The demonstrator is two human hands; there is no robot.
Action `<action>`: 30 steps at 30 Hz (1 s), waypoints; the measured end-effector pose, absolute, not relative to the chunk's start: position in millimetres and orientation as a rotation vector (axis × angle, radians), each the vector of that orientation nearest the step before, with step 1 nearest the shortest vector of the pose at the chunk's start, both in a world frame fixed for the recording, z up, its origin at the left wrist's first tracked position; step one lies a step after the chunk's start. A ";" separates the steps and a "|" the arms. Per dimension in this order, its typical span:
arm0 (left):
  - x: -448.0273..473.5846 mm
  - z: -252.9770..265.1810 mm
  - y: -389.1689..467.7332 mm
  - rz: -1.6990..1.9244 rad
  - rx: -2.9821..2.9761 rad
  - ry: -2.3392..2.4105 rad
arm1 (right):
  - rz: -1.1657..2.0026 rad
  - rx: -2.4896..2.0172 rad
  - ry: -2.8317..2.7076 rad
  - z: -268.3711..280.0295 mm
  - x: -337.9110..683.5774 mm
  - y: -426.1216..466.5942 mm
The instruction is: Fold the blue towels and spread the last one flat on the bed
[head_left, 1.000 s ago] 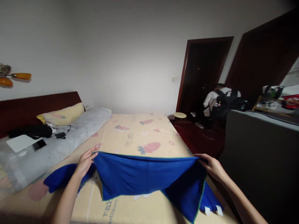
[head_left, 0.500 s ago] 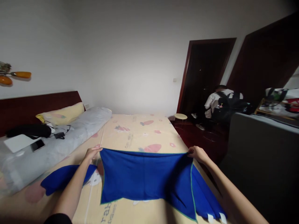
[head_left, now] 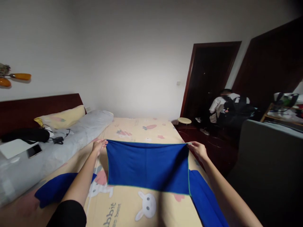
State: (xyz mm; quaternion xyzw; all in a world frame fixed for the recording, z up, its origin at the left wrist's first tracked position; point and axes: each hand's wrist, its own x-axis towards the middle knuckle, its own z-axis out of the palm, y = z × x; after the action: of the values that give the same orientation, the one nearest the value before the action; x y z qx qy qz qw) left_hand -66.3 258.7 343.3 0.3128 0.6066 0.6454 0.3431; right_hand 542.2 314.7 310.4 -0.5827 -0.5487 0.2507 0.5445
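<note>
A blue cloth (head_left: 146, 167) with thin green edging hangs stretched between my hands over the bed. My left hand (head_left: 100, 147) pinches its upper left corner, and my right hand (head_left: 198, 149) grips the upper right one. A faint crease runs down its middle, and a shadow falls across its right half. Under my left forearm lies a second piece of blue fabric (head_left: 55, 187) on the bed, partly hidden by the arm. More blue fabric (head_left: 205, 198) lies at the bed's right edge, beneath my right forearm.
The bed (head_left: 132, 205) wears a sheet printed with rabbits and carrots. On the left, a grey bedroll (head_left: 78, 138) carries a phone (head_left: 34, 150), a black bag and cables near a yellow pillow (head_left: 62, 117). A stool (head_left: 184, 120), a seated person (head_left: 216, 108) and a dark panel (head_left: 267, 170) are on the right.
Both hands have risen away from me and drawn slightly closer together. The cloth's lower edge has lifted, uncovering a printed rabbit on the sheet.
</note>
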 end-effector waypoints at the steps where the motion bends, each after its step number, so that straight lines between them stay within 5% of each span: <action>1: -68.5 348.3 262.4 1.715 0.846 1.558 | 0.580 -1.333 -1.270 314.3 541.5 318.0; 10: -94.7 325.3 230.9 1.784 1.129 1.558 | 0.590 -1.204 -1.227 301.6 548.6 284.2; 22: -79.5 114.7 67.1 1.132 0.908 1.898 | 0.892 -1.662 -1.427 85.8 547.3 110.9; 30: -77.4 73.9 40.2 0.867 0.867 2.111 | 0.780 -1.737 -1.526 39.6 559.3 64.6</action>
State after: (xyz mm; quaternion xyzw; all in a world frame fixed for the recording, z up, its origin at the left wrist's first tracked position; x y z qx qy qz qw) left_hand -77.4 40.2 73.9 0.3336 0.8122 0.3336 0.3432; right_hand 559.3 64.6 39.6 -0.6685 -0.5875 0.3001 0.3435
